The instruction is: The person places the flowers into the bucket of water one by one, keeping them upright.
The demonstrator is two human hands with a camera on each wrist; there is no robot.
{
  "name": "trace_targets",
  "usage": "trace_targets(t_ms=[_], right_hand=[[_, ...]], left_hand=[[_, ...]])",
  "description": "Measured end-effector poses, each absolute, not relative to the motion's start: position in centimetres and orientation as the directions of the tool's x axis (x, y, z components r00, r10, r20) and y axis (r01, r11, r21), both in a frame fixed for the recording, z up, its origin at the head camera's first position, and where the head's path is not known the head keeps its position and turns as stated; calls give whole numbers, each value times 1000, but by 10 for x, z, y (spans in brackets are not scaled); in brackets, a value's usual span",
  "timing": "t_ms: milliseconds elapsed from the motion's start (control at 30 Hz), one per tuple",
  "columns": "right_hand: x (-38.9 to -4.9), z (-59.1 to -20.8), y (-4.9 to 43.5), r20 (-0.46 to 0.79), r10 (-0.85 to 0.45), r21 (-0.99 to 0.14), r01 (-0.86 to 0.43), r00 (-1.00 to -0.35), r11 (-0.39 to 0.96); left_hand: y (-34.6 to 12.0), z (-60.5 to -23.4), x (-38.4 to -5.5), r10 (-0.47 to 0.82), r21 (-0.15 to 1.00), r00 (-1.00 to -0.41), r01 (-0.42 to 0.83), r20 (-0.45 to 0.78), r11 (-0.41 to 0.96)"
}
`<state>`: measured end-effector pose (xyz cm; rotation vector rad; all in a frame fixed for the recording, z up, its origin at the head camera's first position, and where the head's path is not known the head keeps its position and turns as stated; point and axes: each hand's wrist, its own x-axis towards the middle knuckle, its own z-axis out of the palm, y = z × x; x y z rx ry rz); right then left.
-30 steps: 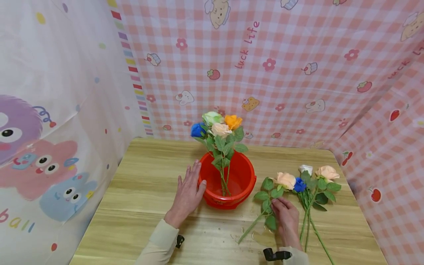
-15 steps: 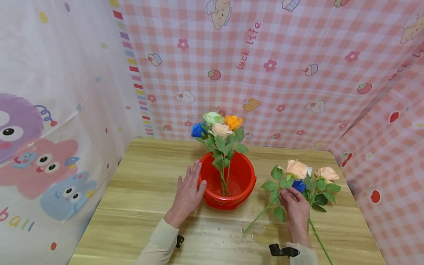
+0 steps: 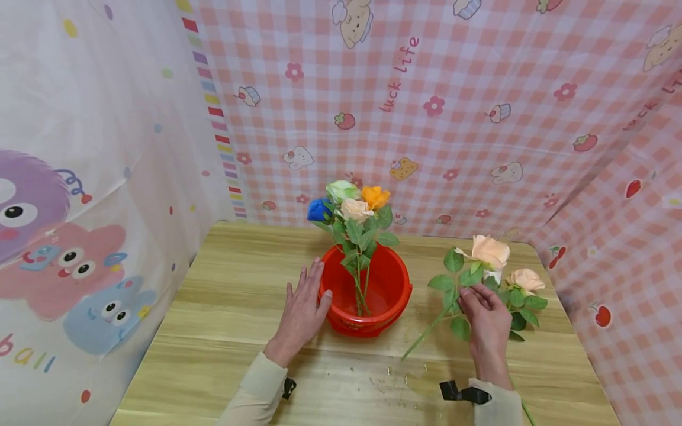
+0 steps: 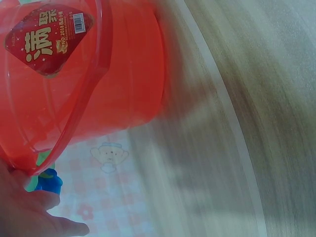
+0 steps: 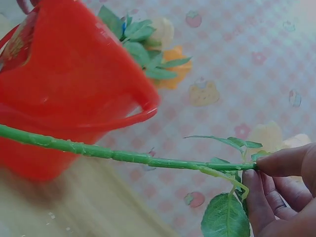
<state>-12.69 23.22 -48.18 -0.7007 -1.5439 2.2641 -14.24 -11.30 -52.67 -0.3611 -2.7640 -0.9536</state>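
left wrist view: diamond label (image 4: 49,39) on the red bucket (image 4: 131,74) – big gold 满 and 聚, plus what looks like "no.2018". barcode (image 4: 79,22) too, its digits and the fine print too small. head view: pink checked cloth (image 3: 421,133) says "luck life", partly repeated far right – white cloth (image 3: 122,112) says "ball".

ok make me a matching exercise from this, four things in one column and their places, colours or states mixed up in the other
Things
1. left hand
2. right hand
3. orange rose
4. bucket

Places, colours, states
A. red
B. pinching a peach rose by the stem
C. touching the rim
D. standing among stemmed blooms

Pairs: 1-C, 2-B, 3-D, 4-A
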Motion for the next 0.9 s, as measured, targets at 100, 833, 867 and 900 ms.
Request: trace_targets(t_ms=[100, 833, 867, 900], right_hand=[[-130, -472, 231, -197, 520, -932, -5, -831, -362], [-153, -405, 215, -2, 511, -908, -213, -860, -361], [-154, -403, 214, 8, 509, -905, -223, -861, -363], [-155, -401, 213, 15, 507, -901, -232, -862, -367]], left_hand=[[-113, -527, -142, 163, 581, -953, 285, 254, 762], [-114, -526, -142, 163, 574, -953, 284, 254, 768], [-114, -526, -142, 165, 574, -954, 283, 250, 768], [-114, -526, -142, 166, 572, -954, 283, 248, 770]])
